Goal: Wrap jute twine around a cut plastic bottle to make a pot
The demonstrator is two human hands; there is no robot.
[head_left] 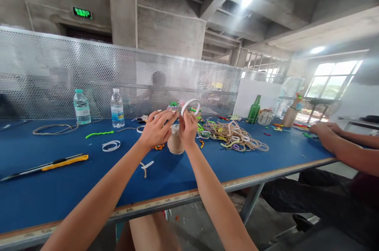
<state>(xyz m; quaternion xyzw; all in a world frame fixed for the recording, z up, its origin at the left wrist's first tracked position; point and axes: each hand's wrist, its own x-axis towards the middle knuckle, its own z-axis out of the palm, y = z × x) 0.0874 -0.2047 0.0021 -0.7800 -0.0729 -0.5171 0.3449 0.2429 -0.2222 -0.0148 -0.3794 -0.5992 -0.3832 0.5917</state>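
A small jar (175, 143), seemingly wrapped in pale twine, stands upright on the blue table in front of me. My left hand (160, 128) lies against its upper left side, fingers curved over the top; the thumb is hidden. On the jar's right side is my right hand (188, 128), its fingers closed on a white ring that looks like a roll of tape (199, 105), raised above the jar. Both hands' fingertips nearly meet, hiding the jar's mouth. Close by on the table lie an orange pipe-cleaner shape (159, 147) and a short white strip (147, 165).
A yellow utility knife (65, 162) lies at left, near a curled white strip (111, 146). Two water bottles (82, 108) stand behind. Tangled twine (241, 136) covers the right, before a green bottle (254, 109). A co-worker's arms (340, 138) rest at far right.
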